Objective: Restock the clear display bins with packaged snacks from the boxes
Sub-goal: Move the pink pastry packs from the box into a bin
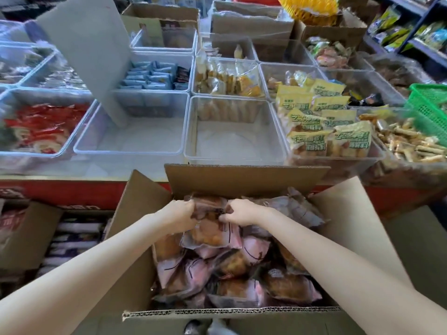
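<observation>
Packet [210, 215] gripped between both hands.

The scene is being viewed by one wide-angle head camera, angled forward and down, close above an open brown cardboard box [242, 180], with clear plastic bins [232, 151] being framed just beyond.

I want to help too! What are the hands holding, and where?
Both hands grip snack packets in the open cardboard box: left hand and right hand hold the top end of a pink-and-brown plastic packet.
</observation>
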`<state>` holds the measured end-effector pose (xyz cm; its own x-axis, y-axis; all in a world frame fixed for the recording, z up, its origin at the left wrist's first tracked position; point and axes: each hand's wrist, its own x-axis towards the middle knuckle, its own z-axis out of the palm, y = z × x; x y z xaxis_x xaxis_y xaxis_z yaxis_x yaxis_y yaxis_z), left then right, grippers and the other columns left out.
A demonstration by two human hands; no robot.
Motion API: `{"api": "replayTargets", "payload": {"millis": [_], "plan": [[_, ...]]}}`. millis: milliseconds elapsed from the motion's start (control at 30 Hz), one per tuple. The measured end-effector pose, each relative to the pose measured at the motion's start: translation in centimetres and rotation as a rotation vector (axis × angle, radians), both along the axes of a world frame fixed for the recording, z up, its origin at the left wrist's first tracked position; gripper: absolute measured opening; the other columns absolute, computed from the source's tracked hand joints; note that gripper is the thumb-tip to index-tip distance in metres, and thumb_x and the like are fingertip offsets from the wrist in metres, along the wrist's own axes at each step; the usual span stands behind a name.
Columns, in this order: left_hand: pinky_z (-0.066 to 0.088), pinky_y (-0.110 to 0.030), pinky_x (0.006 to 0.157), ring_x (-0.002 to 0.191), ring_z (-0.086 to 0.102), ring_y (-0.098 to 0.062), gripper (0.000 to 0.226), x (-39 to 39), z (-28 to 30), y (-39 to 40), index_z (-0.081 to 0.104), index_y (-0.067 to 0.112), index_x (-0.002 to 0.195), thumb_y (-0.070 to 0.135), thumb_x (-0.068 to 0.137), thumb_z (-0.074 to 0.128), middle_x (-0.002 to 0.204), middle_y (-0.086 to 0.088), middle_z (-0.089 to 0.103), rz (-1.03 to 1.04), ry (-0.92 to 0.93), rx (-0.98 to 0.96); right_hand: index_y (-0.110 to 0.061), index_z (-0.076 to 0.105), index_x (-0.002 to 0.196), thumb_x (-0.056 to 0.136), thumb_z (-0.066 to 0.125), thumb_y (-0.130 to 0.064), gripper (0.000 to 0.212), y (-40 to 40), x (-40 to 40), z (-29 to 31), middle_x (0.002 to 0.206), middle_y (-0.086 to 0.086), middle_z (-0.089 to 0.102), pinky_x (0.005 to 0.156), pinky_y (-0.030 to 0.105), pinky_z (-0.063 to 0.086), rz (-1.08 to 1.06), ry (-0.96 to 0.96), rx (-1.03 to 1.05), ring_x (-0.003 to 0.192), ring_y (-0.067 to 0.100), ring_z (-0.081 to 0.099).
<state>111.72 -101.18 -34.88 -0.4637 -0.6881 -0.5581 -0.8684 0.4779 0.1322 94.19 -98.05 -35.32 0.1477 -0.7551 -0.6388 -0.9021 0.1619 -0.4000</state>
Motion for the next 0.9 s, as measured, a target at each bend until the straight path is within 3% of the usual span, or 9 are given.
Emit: {"api": "replayTargets", "payload": {"millis": [100, 200, 267, 367, 500, 667, 767, 833, 900], "plan": [[0.037, -0.030, 0.085, 0.115, 0.049, -0.033, 0.047, -0.5, -0.2, -0.1, 0.030, -0.001, 0.134, 0.020, 0.094, 0.042, 0.126, -0.017, 0.054, 0.075, -0.045, 0.080, -0.011, 0.034, 0.138, 0.091, 0.058, -0.031, 0.056, -0.4, 0.5, -0.3, 0.131, 0.009, 0.047, 0.079, 0.035, 0.053, -0.247, -0.184, 0.131, 0.112, 0.026, 0.054], [0.034, -0.030, 0.091, 0.113, 0.051, -0.029, 0.046, -0.7, 0.2, -1.0, 0.036, 0.002, 0.130, 0.019, 0.089, 0.049, 0.119, -0.011, 0.057, 0.099, -0.063, 0.203, -0.005, 0.048, 0.117, 0.086, 0.067, -0.019, 0.039, -1.3, 0.2, 0.0, 0.099, 0.007, 0.058, 0.066, 0.030, 0.056, -0.497, -0.405, 0.260, 0.081, 0.015, 0.057], [0.041, -0.027, 0.079, 0.100, 0.056, -0.024, 0.046, -0.5, 0.8, -1.9, 0.044, 0.009, 0.128, 0.015, 0.083, 0.056, 0.112, -0.009, 0.059, 0.120, -0.032, 0.330, -0.006, 0.057, 0.103, 0.085, 0.069, -0.016, 0.024, -2.0, -0.2, 0.7, 0.083, 0.002, 0.059, 0.054, 0.021, 0.049, -0.599, -0.573, 0.335, 0.068, 0.009, 0.055], [0.048, -0.025, 0.080, 0.095, 0.056, -0.017, 0.048, -0.2, 2.3, -2.8, 0.050, 0.017, 0.126, 0.009, 0.081, 0.062, 0.112, -0.005, 0.059, 0.185, 0.059, 0.507, -0.004, 0.062, 0.104, 0.085, 0.068, -0.011, 0.021, -3.0, -0.7, 2.5, 0.083, 0.003, 0.059, 0.054, 0.015, 0.048, -0.396, -0.515, 0.350, 0.067, 0.008, 0.055], [0.050, -0.018, 0.080, 0.097, 0.059, -0.009, 0.042, -0.6, 4.7, -4.3, 0.060, 0.027, 0.108, 0.015, 0.072, 0.078, 0.103, 0.008, 0.058, 0.324, 0.255, 0.727, -0.008, 0.065, 0.081, 0.082, 0.070, -0.005, 0.006, -5.0, -1.6, 7.5, 0.074, 0.001, 0.063, 0.046, 0.011, 0.044, -0.027, -0.300, 0.166, 0.049, 0.001, 0.057], [0.054, -0.031, 0.087, 0.095, 0.066, -0.018, 0.047, 0.0, 10.1, -8.8, 0.056, 0.020, 0.117, 0.012, 0.075, 0.076, 0.108, -0.010, 0.069, 0.422, 0.537, 0.863, -0.011, 0.067, 0.080, 0.081, 0.071, -0.008, 0.005, -10.0, -3.3, 16.4, 0.071, 0.000, 0.062, 0.048, 0.013, 0.044, 0.135, -0.228, -0.114, 0.052, 0.003, 0.055], [0.056, -0.028, 0.078, 0.094, 0.066, -0.020, 0.078, 0.4, 11.6, -11.9, 0.058, 0.017, 0.111, 0.034, 0.043, 0.092, 0.109, -0.011, 0.068, 0.577, 0.848, 0.618, -0.013, 0.067, 0.081, 0.081, 0.071, -0.010, 0.005, -12.6, -3.9, 18.7, 0.071, -0.002, 0.058, 0.050, 0.012, 0.044, 0.018, -0.303, -0.341, 0.057, 0.004, 0.053], [0.053, -0.026, 0.077, 0.101, 0.061, -0.019, 0.065, -0.2, 11.6, -13.5, 0.053, 0.016, 0.115, 0.029, 0.060, 0.084, 0.115, -0.011, 0.062, 0.696, 1.059, 0.309, -0.008, 0.067, 0.087, 0.083, 0.069, -0.008, 0.005, -14.0, -4.2, 18.8, 0.071, -0.002, 0.055, 0.047, 0.008, 0.043, -0.121, -0.416, -0.464, 0.058, 0.003, 0.050], [0.049, -0.027, 0.078, 0.107, 0.056, -0.018, 0.059, -0.7, 11.2, -15.1, 0.043, 0.020, 0.127, 0.019, 0.076, 0.073, 0.121, -0.006, 0.058, 0.802, 1.204, 0.237, -0.004, 0.068, 0.092, 0.083, 0.068, -0.006, 0.010, -15.4, -4.2, 18.1, 0.071, -0.002, 0.054, 0.048, 0.008, 0.044, -0.185, -0.498, -0.524, 0.058, 0.002, 0.050]]}}
